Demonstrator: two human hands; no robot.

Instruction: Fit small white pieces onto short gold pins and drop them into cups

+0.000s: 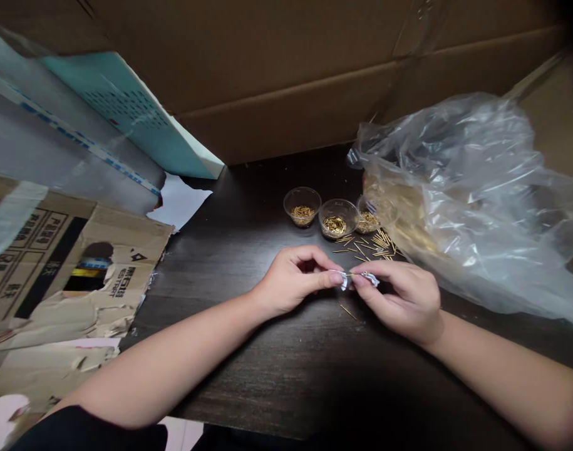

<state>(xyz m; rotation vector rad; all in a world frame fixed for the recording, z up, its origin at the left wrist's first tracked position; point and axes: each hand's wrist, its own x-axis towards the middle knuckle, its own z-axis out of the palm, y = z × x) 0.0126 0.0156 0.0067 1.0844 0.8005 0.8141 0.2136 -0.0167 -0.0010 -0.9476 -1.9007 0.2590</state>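
My left hand (298, 279) and my right hand (403, 294) meet above the dark table, each closed in a pinch. Between the fingertips runs a thin gold metal pin (351, 274), its ends hidden by the fingers. A crumpled white scrap (344, 282) pokes out at my left fingertips, and another white scrap (371, 280) at my right; I cannot tell if they are paper or tape. One loose gold pin (348, 312) lies just below the hands. Several more gold pins (384, 241) are scattered behind my right hand.
Clear plastic cups with small gold parts stand behind the hands: a left cup (302, 207), a middle cup (337, 219) and a right cup (368, 216). A big clear plastic bag (478, 200) covers the right. Torn cardboard (121, 250) lies left; a cardboard wall (286, 75) rises behind.
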